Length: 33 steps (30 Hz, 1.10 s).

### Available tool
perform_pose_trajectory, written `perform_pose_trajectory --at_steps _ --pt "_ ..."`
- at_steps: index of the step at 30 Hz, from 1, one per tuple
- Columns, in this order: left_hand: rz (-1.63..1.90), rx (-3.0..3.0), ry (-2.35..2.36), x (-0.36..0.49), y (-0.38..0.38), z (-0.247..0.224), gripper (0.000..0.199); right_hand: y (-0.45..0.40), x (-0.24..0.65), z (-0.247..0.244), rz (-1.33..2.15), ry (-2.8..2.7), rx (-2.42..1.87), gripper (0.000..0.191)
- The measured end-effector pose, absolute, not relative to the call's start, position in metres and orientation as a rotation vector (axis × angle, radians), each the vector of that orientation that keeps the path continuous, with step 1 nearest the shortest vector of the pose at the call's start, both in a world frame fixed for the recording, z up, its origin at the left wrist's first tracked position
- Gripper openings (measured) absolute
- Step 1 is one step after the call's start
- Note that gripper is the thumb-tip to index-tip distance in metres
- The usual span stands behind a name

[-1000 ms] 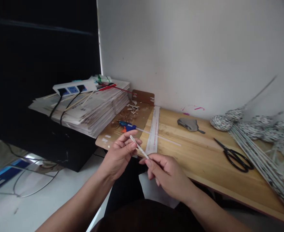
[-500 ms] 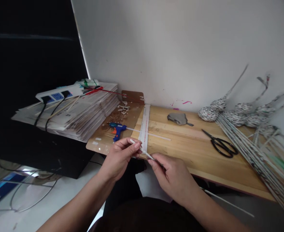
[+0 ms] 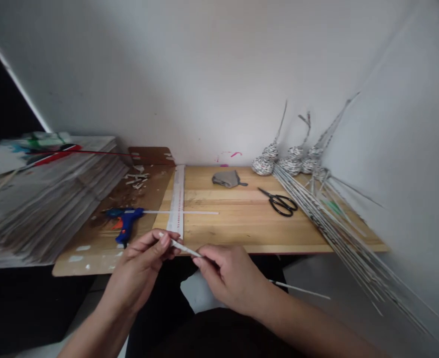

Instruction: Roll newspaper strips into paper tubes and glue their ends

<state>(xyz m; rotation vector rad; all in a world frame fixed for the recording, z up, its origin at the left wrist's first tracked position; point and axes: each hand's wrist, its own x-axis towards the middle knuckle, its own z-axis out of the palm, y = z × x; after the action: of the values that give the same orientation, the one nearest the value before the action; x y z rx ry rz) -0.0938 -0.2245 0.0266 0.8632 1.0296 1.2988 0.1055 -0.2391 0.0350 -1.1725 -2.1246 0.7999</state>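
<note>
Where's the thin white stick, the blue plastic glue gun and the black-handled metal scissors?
Thin white stick (image 3: 184, 248), head view: its middle stretch.
Blue plastic glue gun (image 3: 127, 222), head view: top of its grip.
Black-handled metal scissors (image 3: 273, 197), head view: where blades meet handles.

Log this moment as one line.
left hand: pinching thin white paper-like stick | right hand: pinching same stick | blue plastic glue gun: on flat brown board
</note>
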Motion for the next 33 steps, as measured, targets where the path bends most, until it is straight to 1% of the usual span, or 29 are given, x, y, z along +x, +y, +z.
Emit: perform_pose_trajectory --at_steps 4,8,9,10,11,14,15,24,27,31,33 --pt "1.241 0.833 1.035 -0.086 -0.219 0.029 0.027 -0.240 0.111 0.031 0.839 -2.076 -1.185 0.024" --pt "1.166 0.815 0.985 -0.077 -0.216 0.031 0.058 -0.238 0.118 0.029 0.904 -2.008 -1.218 0.029" --pt "1.152 0.829 0.983 -0.075 -0.215 0.032 0.060 -0.238 0.119 0.028 0.917 -1.996 -1.224 0.029" --pt "1.141 0.851 0.996 -0.074 -0.214 0.031 0.059 -0.237 0.120 0.028 0.929 -1.988 -1.228 0.028" --pt "1.138 0.880 1.019 -0.072 -0.214 0.031 0.054 -0.237 0.121 0.027 0.936 -1.985 -1.230 0.028" --pt "1.146 0.964 1.087 -0.067 -0.212 0.030 0.029 -0.238 0.123 0.027 0.929 -1.996 -1.230 0.026" --pt "1.150 0.984 1.093 -0.066 -0.212 0.029 0.025 -0.238 0.123 0.027 0.922 -2.001 -1.228 0.026" --pt "1.118 1.026 1.030 -0.068 -0.211 0.026 0.020 -0.238 0.127 0.024 1.011 -1.954 -1.232 0.031" --pt "1.073 0.995 0.962 -0.072 -0.212 0.023 0.020 -0.239 0.128 0.021 1.191 -1.857 -1.244 0.032" --pt "1.087 0.951 0.905 -0.074 -0.212 0.020 0.029 -0.239 0.128 0.018 1.507 -1.696 -1.217 0.037" --pt "1.109 0.924 0.896 -0.073 -0.213 0.021 0.027 -0.239 0.128 0.017 1.631 -1.622 -1.182 0.039"
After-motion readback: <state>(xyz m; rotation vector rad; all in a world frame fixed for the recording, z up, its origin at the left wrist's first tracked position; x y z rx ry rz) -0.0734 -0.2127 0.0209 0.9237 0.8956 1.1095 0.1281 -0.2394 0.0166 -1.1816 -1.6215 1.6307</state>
